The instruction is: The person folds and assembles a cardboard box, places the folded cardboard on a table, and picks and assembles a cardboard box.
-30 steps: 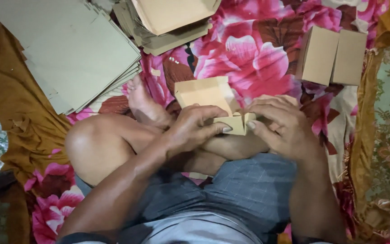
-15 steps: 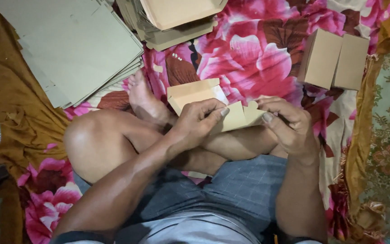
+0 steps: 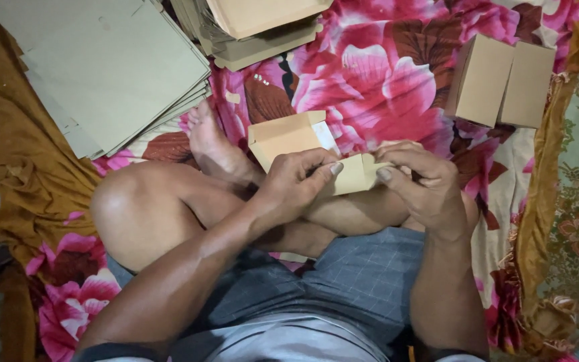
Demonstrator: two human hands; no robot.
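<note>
Centre of frame: a small tan cardboard box blank (image 3: pixel 303 144), half folded, is pinched by left hand (image 3: pixel 294 184) and right hand (image 3: pixel 418 179), fingertips pressed on a flap. Judged light, thin, easily creased; best gripped along fold edges.

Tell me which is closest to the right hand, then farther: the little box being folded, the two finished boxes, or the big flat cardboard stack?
1. Little box, held in the right hand.
2. Two finished boxes, upper right.
3. Flat cardboard stack, far upper left.
</note>
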